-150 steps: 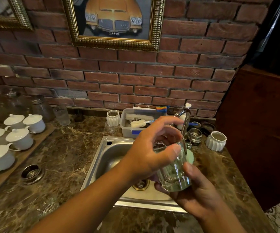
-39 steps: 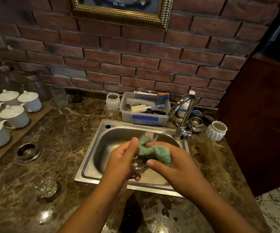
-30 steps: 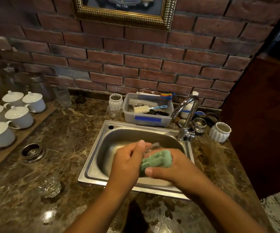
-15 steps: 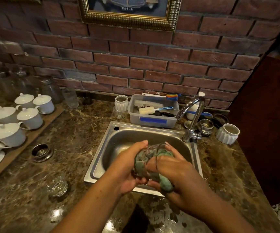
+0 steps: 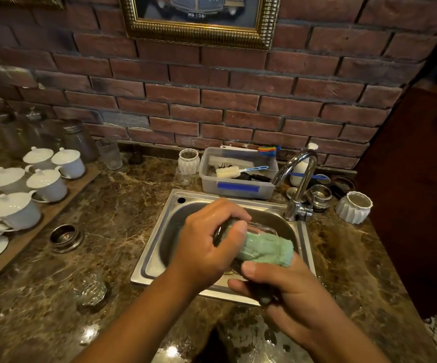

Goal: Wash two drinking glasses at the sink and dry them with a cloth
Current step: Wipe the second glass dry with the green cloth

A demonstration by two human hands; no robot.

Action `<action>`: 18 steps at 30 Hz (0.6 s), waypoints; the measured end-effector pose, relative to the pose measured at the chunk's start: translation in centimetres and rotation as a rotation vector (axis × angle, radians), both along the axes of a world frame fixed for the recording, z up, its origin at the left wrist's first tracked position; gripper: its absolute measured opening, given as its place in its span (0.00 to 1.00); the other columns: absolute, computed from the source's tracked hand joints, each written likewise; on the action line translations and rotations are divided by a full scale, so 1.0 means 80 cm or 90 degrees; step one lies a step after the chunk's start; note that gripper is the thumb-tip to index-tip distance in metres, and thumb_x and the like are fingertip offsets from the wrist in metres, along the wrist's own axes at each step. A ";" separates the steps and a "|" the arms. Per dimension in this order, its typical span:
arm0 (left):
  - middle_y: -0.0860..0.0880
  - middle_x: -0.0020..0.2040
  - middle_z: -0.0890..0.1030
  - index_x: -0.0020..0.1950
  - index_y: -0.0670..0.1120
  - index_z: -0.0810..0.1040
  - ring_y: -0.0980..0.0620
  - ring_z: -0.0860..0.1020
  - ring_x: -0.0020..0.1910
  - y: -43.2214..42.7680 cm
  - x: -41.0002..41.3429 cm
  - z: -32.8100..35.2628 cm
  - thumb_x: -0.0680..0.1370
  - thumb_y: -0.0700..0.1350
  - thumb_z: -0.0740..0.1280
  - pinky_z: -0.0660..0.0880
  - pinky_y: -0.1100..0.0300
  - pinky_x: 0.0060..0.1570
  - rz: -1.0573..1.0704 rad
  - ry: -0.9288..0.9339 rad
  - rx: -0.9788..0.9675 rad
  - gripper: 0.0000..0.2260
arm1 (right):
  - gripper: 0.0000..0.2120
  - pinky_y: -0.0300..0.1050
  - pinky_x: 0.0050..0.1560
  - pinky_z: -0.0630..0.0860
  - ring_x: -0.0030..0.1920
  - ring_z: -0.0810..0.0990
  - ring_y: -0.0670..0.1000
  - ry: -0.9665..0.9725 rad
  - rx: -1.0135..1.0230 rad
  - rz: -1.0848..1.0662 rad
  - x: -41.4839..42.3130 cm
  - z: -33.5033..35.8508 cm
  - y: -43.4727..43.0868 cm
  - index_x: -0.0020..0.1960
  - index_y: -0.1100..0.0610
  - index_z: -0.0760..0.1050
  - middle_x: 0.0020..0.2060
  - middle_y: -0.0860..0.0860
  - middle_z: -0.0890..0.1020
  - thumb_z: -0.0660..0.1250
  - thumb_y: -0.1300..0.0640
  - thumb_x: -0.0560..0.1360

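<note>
A drinking glass [image 5: 261, 227] is held over the sink [image 5: 157, 247], above the right half of the basin and clear of its floor. It is gripped by the left hand [image 5: 209, 244], whose fingers are curled over the top of it and whose thumb is closed against its near side, so that most of the base end is hidden under the hand. The glass is laid nearly on its side. Its long axis is judged to run from left to right, with the base towards the left hand and the mouth towards the right.

A green cloth [image 5: 267, 248] is pinched by the right hand [image 5: 290, 289], with the thumb pressed on its near edge and the fingers curled beneath. The cloth is met at the mouth end of the glass. How far it is pushed inside cannot be told, since the clear wall is hard to separate from it.

The coming move is therefore seen to turn on this line: the cloth must be driven leftward along the axis or turned about it, while the glass is braced by the left hand, which is the nearer hand to it.

No stream is seen under the spout of the faucet [image 5: 299, 179]. A second glass [image 5: 90, 289] is stood on the marble countertop [image 5: 112, 231], left of the sink and well apart from both hands.
</note>
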State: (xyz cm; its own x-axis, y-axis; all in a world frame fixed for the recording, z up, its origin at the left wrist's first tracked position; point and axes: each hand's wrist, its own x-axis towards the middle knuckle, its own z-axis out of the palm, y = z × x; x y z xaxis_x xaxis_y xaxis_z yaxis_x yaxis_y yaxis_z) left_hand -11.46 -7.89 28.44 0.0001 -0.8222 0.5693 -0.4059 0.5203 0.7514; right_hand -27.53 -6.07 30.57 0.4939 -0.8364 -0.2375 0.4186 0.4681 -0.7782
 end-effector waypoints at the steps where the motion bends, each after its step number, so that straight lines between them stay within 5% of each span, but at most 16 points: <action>1: 0.54 0.44 0.81 0.50 0.45 0.81 0.53 0.80 0.44 0.002 -0.001 0.000 0.78 0.51 0.60 0.76 0.61 0.41 -0.014 0.053 0.046 0.14 | 0.17 0.48 0.38 0.85 0.46 0.87 0.55 0.036 -0.032 -0.008 0.000 0.002 -0.001 0.47 0.56 0.86 0.48 0.59 0.87 0.77 0.72 0.63; 6: 0.52 0.44 0.83 0.50 0.46 0.80 0.55 0.81 0.41 0.010 -0.023 0.016 0.82 0.49 0.61 0.75 0.64 0.31 -0.019 0.327 0.273 0.10 | 0.12 0.40 0.37 0.81 0.42 0.85 0.48 0.363 -0.439 -0.031 -0.007 0.003 -0.010 0.55 0.54 0.84 0.45 0.51 0.87 0.73 0.65 0.74; 9: 0.49 0.35 0.82 0.47 0.47 0.80 0.53 0.78 0.32 0.005 -0.018 0.030 0.81 0.50 0.64 0.71 0.62 0.26 -0.052 0.483 0.536 0.09 | 0.15 0.37 0.51 0.80 0.54 0.82 0.41 0.571 -0.863 0.013 -0.024 -0.003 -0.022 0.55 0.49 0.82 0.50 0.40 0.84 0.74 0.63 0.72; 11: 0.49 0.31 0.80 0.44 0.46 0.80 0.52 0.77 0.29 0.006 -0.015 0.035 0.78 0.51 0.67 0.69 0.60 0.31 -0.076 0.561 0.678 0.10 | 0.21 0.40 0.59 0.78 0.58 0.79 0.42 0.710 -1.009 0.110 -0.029 -0.007 -0.027 0.58 0.49 0.80 0.54 0.41 0.82 0.76 0.63 0.67; 13: 0.49 0.28 0.78 0.42 0.46 0.79 0.52 0.75 0.25 0.007 -0.018 0.034 0.78 0.51 0.67 0.66 0.61 0.29 -0.048 0.568 0.684 0.10 | 0.21 0.43 0.60 0.78 0.60 0.79 0.44 0.713 -0.983 0.119 -0.032 -0.008 -0.029 0.59 0.50 0.81 0.55 0.42 0.83 0.76 0.63 0.68; 15: 0.50 0.28 0.77 0.40 0.46 0.78 0.54 0.74 0.24 0.009 -0.026 0.033 0.80 0.48 0.65 0.64 0.64 0.23 0.008 0.535 0.584 0.10 | 0.17 0.40 0.56 0.79 0.56 0.82 0.43 0.590 -0.878 0.041 -0.026 -0.010 -0.022 0.57 0.49 0.83 0.52 0.42 0.85 0.75 0.63 0.71; 18: 0.50 0.33 0.78 0.39 0.44 0.77 0.54 0.77 0.31 0.013 -0.032 0.028 0.81 0.45 0.62 0.70 0.65 0.24 0.037 0.411 0.303 0.11 | 0.16 0.36 0.44 0.81 0.43 0.87 0.46 0.345 -0.465 -0.031 -0.009 -0.004 -0.009 0.52 0.51 0.84 0.46 0.49 0.88 0.77 0.69 0.69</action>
State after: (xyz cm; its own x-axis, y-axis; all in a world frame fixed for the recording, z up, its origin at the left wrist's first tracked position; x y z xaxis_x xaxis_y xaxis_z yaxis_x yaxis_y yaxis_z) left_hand -13.99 -6.85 30.69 0.2601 -0.9651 0.0314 0.1673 0.0771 0.9829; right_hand -28.26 -6.77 30.28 0.4293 -0.8868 0.1711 -0.0840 -0.2278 -0.9701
